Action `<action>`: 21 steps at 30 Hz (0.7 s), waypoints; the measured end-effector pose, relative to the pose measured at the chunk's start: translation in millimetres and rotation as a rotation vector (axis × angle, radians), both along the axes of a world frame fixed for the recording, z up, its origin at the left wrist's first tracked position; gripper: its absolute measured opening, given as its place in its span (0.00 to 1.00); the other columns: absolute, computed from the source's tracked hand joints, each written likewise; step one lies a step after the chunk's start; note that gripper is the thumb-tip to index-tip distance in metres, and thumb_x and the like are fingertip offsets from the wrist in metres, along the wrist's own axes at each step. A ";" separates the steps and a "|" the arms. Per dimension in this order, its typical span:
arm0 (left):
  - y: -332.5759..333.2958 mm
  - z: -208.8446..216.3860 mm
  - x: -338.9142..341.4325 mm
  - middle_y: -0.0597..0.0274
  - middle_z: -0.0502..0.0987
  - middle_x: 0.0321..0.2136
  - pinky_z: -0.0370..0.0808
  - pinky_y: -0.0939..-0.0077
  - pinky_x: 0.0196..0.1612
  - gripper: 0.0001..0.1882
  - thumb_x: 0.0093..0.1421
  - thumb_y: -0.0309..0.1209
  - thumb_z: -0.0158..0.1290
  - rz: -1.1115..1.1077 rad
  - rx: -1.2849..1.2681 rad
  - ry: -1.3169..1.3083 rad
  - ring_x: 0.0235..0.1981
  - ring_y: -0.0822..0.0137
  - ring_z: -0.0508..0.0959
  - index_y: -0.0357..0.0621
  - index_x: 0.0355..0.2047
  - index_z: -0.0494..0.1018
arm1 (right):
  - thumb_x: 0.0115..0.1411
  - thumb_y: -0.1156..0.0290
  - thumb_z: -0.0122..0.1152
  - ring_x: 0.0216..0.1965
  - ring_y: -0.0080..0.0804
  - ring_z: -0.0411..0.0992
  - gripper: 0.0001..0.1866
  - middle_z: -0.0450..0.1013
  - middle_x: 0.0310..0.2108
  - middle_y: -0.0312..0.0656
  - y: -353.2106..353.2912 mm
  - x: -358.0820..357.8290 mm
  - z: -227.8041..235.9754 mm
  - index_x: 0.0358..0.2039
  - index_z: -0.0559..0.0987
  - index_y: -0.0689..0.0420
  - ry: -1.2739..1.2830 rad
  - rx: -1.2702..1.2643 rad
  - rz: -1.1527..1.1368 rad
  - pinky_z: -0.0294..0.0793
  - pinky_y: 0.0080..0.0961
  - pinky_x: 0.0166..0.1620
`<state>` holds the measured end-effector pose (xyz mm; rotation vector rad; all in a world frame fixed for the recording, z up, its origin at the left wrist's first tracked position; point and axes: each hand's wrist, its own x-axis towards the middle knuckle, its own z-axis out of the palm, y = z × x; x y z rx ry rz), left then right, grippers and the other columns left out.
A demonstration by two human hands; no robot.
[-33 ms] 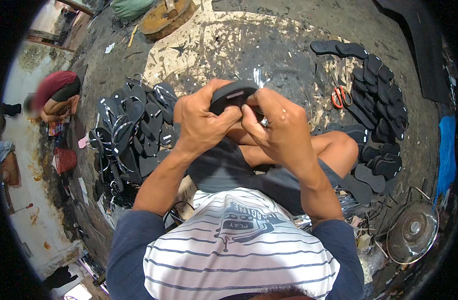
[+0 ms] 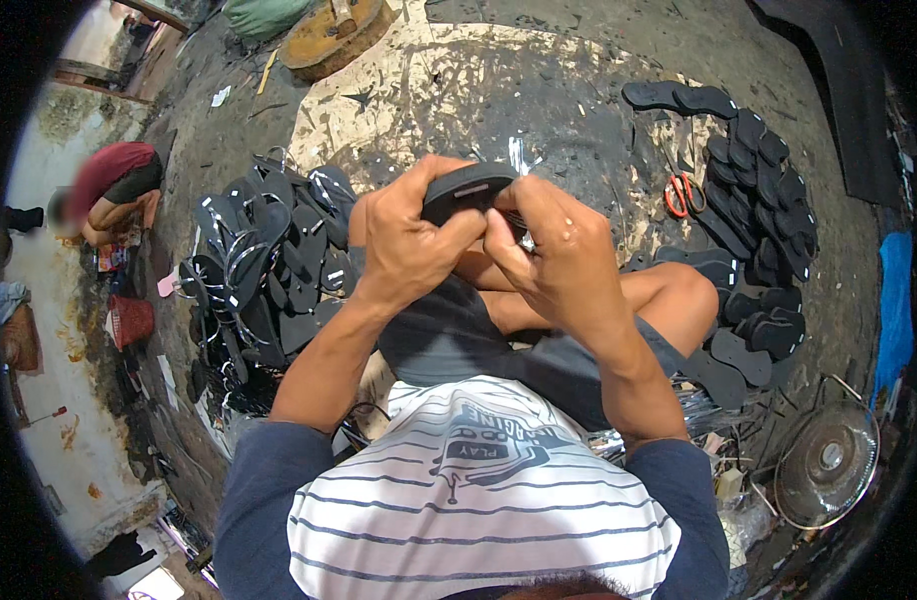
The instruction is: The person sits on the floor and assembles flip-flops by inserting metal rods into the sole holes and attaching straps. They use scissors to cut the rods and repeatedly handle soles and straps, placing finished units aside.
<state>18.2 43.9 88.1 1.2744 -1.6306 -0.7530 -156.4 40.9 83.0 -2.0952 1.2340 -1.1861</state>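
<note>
Above my crossed legs, both hands bend a black sandal sole (image 2: pixel 469 185) between them. My left hand (image 2: pixel 409 220) grips it from the left, thumb pressed to the near face. My right hand (image 2: pixel 554 235) pinches its right edge, with shiny silver strap pieces (image 2: pixel 525 238) partly showing by the fingers; how they join the sole is hidden. Left of my knees lies a heap of black sandals with silver straps (image 2: pixel 264 250). Over on the right, black soles (image 2: pixel 754 190) lie overlapped in a curved row, with orange-handled scissors (image 2: pixel 684 195) beside them.
A fan (image 2: pixel 829 455) stands at the lower right, near a blue sheet (image 2: pixel 894 305). At the far left, another person (image 2: pixel 119 190) bends beside a red basket (image 2: pixel 131 320). A round wooden block (image 2: pixel 334 45) sits on the floor ahead, next to a green sack (image 2: pixel 262 18).
The sole has tilted very slightly in my hands. Otherwise both hands keep their hold and the surroundings look the same.
</note>
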 end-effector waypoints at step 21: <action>-8.6 -37.9 -3.4 0.45 0.75 0.58 0.73 0.75 0.57 0.31 0.63 0.22 0.55 -0.113 0.079 -0.111 0.54 0.69 0.76 0.36 0.67 0.62 | 0.63 0.71 0.63 0.33 0.52 0.78 0.07 0.78 0.32 0.51 -28.3 7.1 -50.6 0.36 0.76 0.61 -0.037 0.168 -0.096 0.76 0.43 0.35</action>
